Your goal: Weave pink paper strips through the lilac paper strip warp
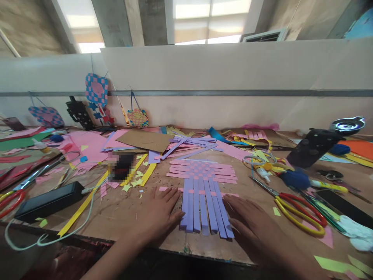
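A woven mat of pink and purple paper strips [201, 169] lies on the table in front of me. Its loose purple strips [204, 210] fan toward the near edge. One pink strip [201, 192] crosses the purple ones below the woven part, with its ends running under or beside my fingers. My left hand [163, 208] rests flat at the left of the purple strips, fingers stretched out, thumb close to the outermost strip. On the other side my right hand [243, 216] lies with fingers extended along the right edge of the strips. Neither hand grasps anything.
Scissors with red and yellow handles [301, 214] lie right, near a dark blue yarn ball [295, 179] and a black tumbler [314, 147]. A black power strip [51, 202] with a white cable sits left. Behind are brown cardboard [144, 140] and loose purple strips.
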The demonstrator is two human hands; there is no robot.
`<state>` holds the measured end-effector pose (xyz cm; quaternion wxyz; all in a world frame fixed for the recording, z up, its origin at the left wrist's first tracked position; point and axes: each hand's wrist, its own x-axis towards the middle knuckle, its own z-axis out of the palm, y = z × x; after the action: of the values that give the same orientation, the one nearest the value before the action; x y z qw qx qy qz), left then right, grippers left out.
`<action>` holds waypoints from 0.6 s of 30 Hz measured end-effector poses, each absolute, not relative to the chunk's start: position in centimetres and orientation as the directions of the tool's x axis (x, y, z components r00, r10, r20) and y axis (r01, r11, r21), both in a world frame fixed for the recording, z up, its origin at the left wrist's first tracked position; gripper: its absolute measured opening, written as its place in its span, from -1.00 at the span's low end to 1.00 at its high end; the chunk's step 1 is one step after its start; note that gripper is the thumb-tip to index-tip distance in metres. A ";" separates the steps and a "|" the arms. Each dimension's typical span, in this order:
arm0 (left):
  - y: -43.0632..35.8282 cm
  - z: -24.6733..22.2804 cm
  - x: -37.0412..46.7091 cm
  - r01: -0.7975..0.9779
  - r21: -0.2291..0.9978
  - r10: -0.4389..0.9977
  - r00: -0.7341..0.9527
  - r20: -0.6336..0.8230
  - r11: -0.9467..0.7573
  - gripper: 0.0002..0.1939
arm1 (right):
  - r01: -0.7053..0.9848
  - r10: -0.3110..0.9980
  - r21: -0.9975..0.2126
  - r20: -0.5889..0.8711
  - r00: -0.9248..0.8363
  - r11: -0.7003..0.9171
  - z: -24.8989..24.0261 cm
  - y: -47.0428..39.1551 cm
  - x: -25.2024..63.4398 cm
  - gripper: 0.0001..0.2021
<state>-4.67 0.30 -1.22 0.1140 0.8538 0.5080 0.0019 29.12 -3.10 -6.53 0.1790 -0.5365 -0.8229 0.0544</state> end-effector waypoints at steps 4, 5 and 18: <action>0.8 -1.2 -4.5 0.869 0.174 0.867 0.485 -0.112 -0.463 -0.34 | 0.893 0.923 -0.251 0.188 -0.334 0.374 -6.1 -2.9 28.8 -0.44; 0.8 -1.2 -4.5 0.871 0.167 0.868 0.483 -0.114 -0.463 -0.34 | 0.895 0.924 -0.244 0.190 -0.333 0.373 -6.1 -2.9 28.8 -0.45; 1.5 -1.7 -4.8 0.872 0.195 0.867 0.478 -0.140 -0.450 -0.30 | 0.883 0.901 -0.212 0.216 -0.376 0.420 -6.8 -2.3 29.5 -0.36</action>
<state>-4.78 1.51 -1.68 0.1204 0.8513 0.5105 -0.0098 29.53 -2.34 -6.81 0.1501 -0.5379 -0.8290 0.0304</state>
